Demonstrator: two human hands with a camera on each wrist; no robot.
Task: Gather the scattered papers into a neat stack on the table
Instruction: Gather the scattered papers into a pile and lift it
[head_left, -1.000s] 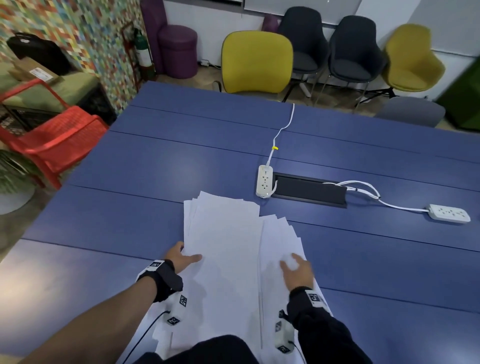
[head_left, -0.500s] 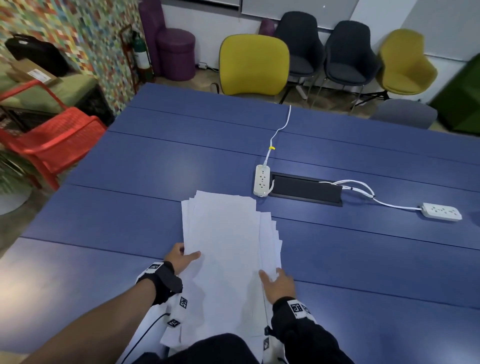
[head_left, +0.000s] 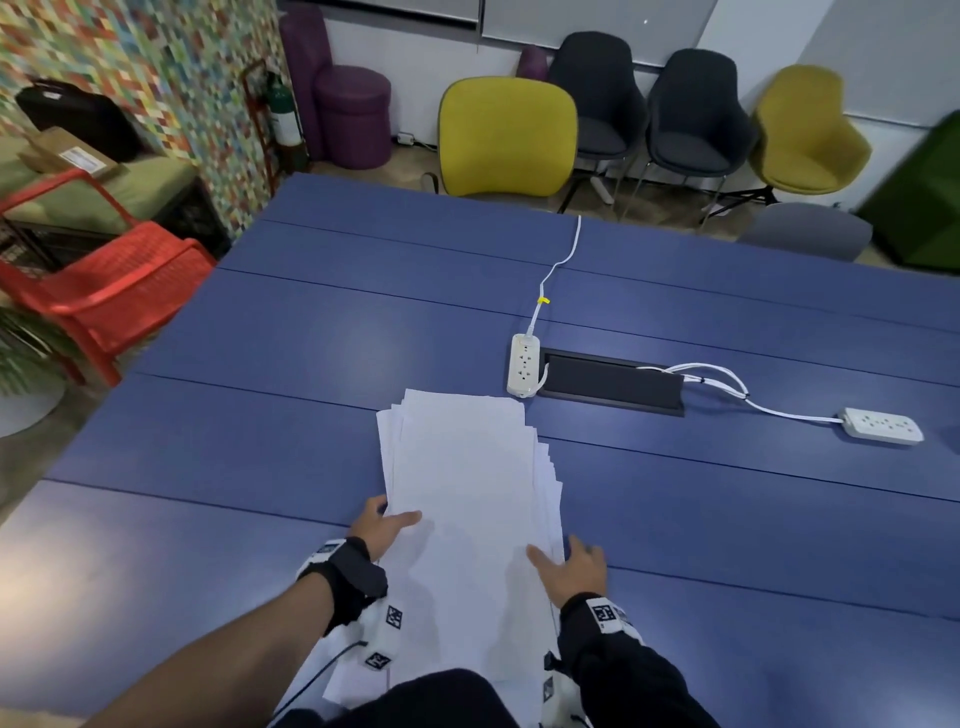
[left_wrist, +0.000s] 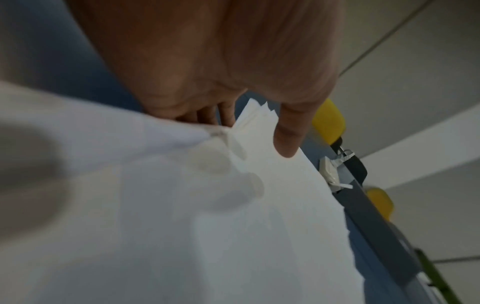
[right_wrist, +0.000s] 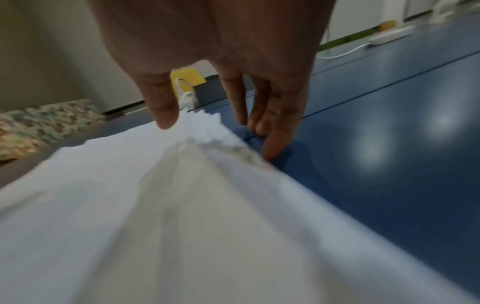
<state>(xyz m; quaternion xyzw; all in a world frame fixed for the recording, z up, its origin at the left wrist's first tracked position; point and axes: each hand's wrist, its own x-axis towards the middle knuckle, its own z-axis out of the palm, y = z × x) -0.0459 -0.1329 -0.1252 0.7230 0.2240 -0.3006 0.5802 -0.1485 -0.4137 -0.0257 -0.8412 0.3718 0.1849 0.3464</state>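
A pile of white papers (head_left: 462, 499) lies on the blue table (head_left: 260, 426) in front of me, its far corners and right edges still fanned out. My left hand (head_left: 382, 525) holds the pile's left edge, thumb on top and fingers tucked under the sheets (left_wrist: 259, 205). My right hand (head_left: 569, 566) is at the right edge, thumb lying on the papers (right_wrist: 182, 185) and straight fingers (right_wrist: 272, 139) reaching down to the table beside them.
A white power strip (head_left: 524, 364) and a black cable hatch (head_left: 613, 382) sit just beyond the pile. A second power strip (head_left: 883, 426) lies at the right with its cord. Chairs stand around the table's far side; a red chair (head_left: 104, 296) at the left.
My right hand has slid left, pushing the right-hand fan of sheets under and against the main pile, which is now narrower. The left hand has held its place on the left edge.
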